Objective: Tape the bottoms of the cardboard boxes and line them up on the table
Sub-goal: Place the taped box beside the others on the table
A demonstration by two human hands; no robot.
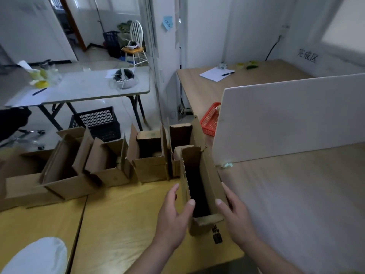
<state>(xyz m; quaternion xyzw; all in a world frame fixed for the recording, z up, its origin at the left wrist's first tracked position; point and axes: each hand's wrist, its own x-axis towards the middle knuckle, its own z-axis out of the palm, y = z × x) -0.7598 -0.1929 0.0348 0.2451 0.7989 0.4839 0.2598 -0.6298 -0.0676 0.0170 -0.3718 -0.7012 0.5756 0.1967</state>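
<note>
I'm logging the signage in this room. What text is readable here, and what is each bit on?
"完成区": on the white wall, far right.
Handwriting on the blue sticky note: too small to read.
Black print on the near side of the closest cardboard box: too blurred to read.

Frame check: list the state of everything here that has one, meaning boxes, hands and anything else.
narrow box, upright, top open, held at its near end.
left hand, thumb on the box's left rim, fingers straight.
right hand, pinches the box's right wall, thumb on the rim.
row of boxes, upright, top flaps open.
white board, standing on edge.
</note>
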